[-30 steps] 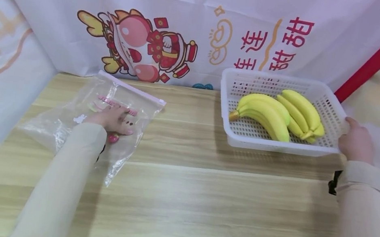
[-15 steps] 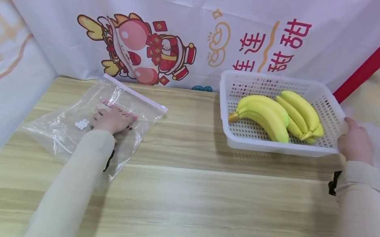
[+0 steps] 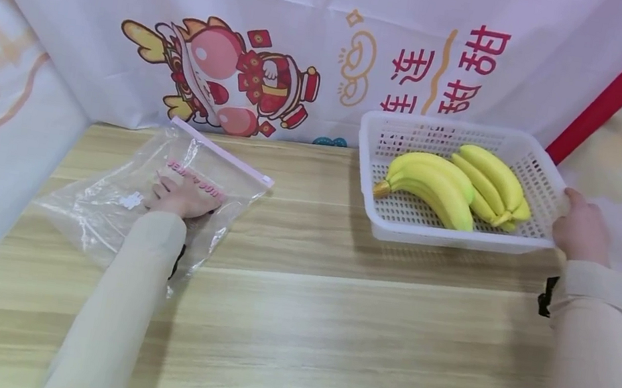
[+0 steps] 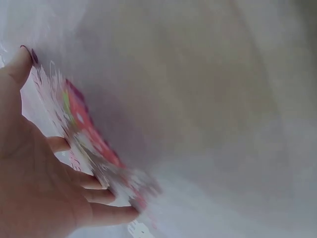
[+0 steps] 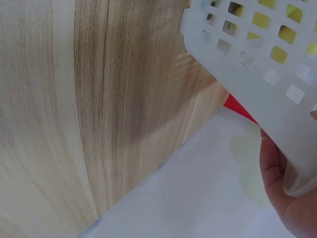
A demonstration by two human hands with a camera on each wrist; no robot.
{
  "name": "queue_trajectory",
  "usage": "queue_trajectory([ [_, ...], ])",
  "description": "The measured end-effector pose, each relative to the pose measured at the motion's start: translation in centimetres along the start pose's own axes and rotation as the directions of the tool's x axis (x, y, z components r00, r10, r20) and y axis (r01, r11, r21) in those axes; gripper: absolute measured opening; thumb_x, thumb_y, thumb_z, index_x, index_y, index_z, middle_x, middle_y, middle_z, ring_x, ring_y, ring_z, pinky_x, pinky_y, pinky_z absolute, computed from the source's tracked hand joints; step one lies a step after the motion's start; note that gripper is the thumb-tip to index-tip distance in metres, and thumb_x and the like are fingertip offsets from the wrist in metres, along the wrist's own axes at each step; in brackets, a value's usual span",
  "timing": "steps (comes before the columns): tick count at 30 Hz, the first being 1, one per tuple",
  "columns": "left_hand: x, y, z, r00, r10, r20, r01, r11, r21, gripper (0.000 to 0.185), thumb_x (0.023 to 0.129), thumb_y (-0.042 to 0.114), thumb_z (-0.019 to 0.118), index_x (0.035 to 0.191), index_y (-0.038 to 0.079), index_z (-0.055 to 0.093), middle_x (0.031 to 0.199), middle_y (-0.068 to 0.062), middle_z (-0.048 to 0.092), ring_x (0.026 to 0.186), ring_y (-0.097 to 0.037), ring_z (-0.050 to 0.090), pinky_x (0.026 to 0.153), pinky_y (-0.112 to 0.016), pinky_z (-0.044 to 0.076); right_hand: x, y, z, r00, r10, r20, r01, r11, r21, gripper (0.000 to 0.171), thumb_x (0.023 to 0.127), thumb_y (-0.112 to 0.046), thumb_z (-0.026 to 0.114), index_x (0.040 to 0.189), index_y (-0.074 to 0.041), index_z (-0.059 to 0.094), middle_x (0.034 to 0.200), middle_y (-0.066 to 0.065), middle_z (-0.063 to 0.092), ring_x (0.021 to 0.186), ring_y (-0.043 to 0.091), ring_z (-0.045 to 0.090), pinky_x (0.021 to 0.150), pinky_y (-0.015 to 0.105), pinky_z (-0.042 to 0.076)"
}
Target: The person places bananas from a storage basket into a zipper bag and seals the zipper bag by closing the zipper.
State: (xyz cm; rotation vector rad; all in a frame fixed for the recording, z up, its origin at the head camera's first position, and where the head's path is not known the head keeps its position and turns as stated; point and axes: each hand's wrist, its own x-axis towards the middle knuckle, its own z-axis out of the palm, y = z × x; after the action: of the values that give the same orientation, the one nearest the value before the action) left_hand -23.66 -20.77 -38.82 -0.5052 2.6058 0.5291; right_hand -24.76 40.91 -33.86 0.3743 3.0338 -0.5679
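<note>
A clear plastic zip bag [image 3: 104, 207] with pink lettering and a pale pink slider strip [image 3: 221, 150] lies on the left of the table. My left hand [image 3: 180, 197] rests on its printed part, fingers spread; the left wrist view has those fingertips [image 4: 126, 214] against the film, beside a blurred red print. At the right, my right hand [image 3: 583, 231] grips the near right corner of a white perforated plastic basket [image 3: 419, 235]. Thumb and fingers [image 5: 272, 166] wrap its rim in the right wrist view. Inside the basket sit two bunches of yellow bananas [image 3: 439, 186].
A wood-grain table [image 3: 338, 332] stretches out in front of me. White printed cloth [image 3: 332, 50] with cartoon figures and red characters hangs along the back and both sides, close behind the bag and basket.
My left hand has shifted slightly right and spread its fingers over the bag, whose strip end has slid a little right. The right hand keeps its grip on the basket, nearly still.
</note>
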Motion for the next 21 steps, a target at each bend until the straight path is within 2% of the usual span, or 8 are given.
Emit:
queue_trajectory([
  [6, 0.39, -0.55, 0.00, 0.999, 0.033, 0.030, -0.033, 0.999, 0.013, 0.105, 0.084, 0.071, 0.044, 0.153, 0.008, -0.004, 0.149, -0.039, -0.021, 0.138, -0.060, -0.009, 0.107, -0.076, 0.004, -0.10, -0.04, -0.04, 1.000, 0.012, 0.004, -0.012, 1.000, 0.007, 0.068, 0.088, 0.002, 0.033, 0.151, 0.002, 0.006, 0.129, 0.045, 0.030, 0.106, 0.051, 0.036, 0.090, 0.067, 0.035],
  [13, 0.20, -0.88, -0.51, 0.991, 0.111, 0.074, -0.114, 0.993, 0.041, 0.102, 0.087, 0.066, 0.045, 0.152, 0.006, -0.006, 0.145, -0.040, -0.028, 0.137, -0.059, -0.016, 0.102, -0.081, 0.004, 0.03, 0.10, -0.06, 1.000, 0.015, -0.002, -0.015, 1.000, 0.009, 0.069, 0.087, 0.003, 0.033, 0.151, 0.003, 0.006, 0.129, 0.046, 0.030, 0.107, 0.052, 0.035, 0.092, 0.067, 0.034],
  [21, -0.51, -0.90, -0.82, 0.987, 0.139, 0.076, -0.147, 0.983, 0.109, 0.097, 0.089, 0.060, 0.046, 0.151, 0.002, 0.000, 0.147, -0.043, -0.020, 0.138, -0.060, -0.007, 0.104, -0.078, 0.014, -0.17, -0.21, -0.08, 1.000, 0.029, 0.006, -0.029, 1.000, 0.002, 0.069, 0.088, 0.002, 0.034, 0.151, 0.002, 0.006, 0.129, 0.044, 0.030, 0.106, 0.051, 0.036, 0.090, 0.066, 0.035],
])
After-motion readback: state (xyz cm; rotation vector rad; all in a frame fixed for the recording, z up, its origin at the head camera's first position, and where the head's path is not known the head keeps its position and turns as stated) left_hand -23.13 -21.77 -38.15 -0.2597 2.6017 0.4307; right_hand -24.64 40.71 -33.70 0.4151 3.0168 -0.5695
